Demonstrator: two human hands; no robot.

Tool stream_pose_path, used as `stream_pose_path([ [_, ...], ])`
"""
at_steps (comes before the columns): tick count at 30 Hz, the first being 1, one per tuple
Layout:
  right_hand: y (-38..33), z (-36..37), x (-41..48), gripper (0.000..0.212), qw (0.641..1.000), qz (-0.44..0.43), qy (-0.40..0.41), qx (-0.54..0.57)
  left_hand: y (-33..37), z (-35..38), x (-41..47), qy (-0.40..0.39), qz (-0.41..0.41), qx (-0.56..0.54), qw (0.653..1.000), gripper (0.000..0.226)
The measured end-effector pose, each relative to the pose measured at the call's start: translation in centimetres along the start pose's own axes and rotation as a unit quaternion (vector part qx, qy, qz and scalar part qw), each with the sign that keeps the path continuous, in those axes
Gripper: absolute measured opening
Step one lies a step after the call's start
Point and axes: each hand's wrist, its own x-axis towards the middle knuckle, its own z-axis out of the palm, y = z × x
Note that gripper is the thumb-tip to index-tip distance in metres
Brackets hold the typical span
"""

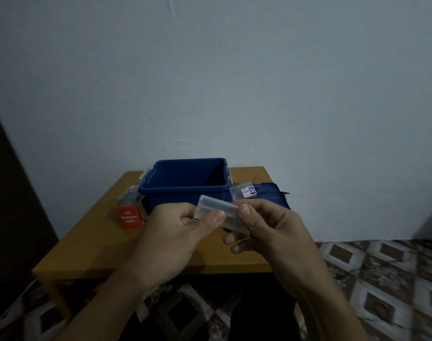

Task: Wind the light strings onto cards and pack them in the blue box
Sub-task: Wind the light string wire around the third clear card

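Observation:
Both hands hold a small translucent plastic case (pixel 216 208) above the near half of the wooden table (pixel 92 244). My left hand (pixel 180 232) pinches its left end with the thumb on top. My right hand (pixel 266 230) pinches its right end, thumb on top and fingers curled beneath. A thin wire shows faintly in my left palm. Behind the hands stands the open blue box (pixel 185 183); what lies inside is hidden by shadow.
A red carton (pixel 130 217) marked LED Decorative Lights lies left of the box with clear packaging on it. To the box's right lies its blue lid (pixel 271 193), and on that a clear packet (pixel 243 191) with a label. A wall stands close behind the table.

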Motion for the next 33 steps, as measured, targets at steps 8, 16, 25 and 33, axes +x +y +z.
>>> stream_pose_path([
  [8, -0.6, -0.7, -0.1, 0.029, 0.999, 0.018, -0.006, 0.036, 0.7, 0.3, -0.5, -0.010, 0.000, -0.007, 1.000, 0.028],
  [16, -1.1, -0.6, -0.4, 0.022, 0.999, 0.011, 0.020, 0.044, 0.7, 0.8, -0.4, -0.010, 0.013, -0.060, 0.998, 0.019],
  [25, -0.6, -0.9, -0.1, 0.027, 0.997, -0.014, 0.066, 0.027, 0.1, 0.4, -0.8, -0.078, -0.047, -0.062, 0.994, 0.027],
  [33, -0.7, -0.3, -0.2, 0.021, 0.997, -0.006, 0.024, 0.070, -1.2, -0.2, -0.1, -0.147, -0.005, -0.050, 0.988, 0.024],
])
